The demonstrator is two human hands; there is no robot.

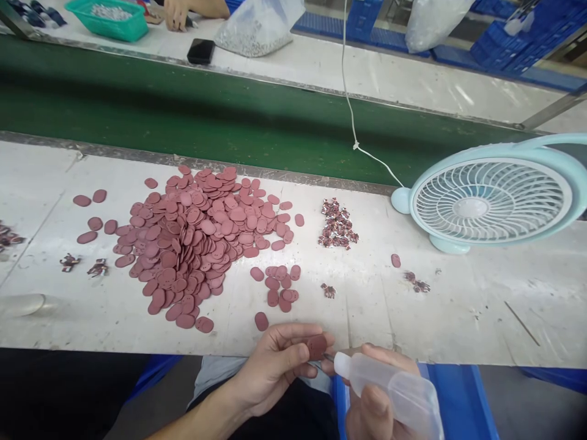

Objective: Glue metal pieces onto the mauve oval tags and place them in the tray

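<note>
My left hand (275,366) pinches a reddish-brown oval piece (317,347) between thumb and fingers at the table's front edge. Wrapped round a translucent white squeeze bottle (397,388), my right hand (373,409) tilts its thin tip to the lower edge of that piece. A large heap of similar oval pieces (197,232) lies beyond my left hand, with a smaller loose group (279,284) nearer to me. A pile of small dark-and-white parts (337,225) sits right of the heap, and one small cluster (328,291) lies in front of it.
A light blue fan (490,201) stands at the right, its white cable (351,110) running up. Across the green gap, another person's hand (177,13) is near a green basket (110,18), a black box (200,51) and a plastic bag (257,30). A blue crate (458,397) is below the table.
</note>
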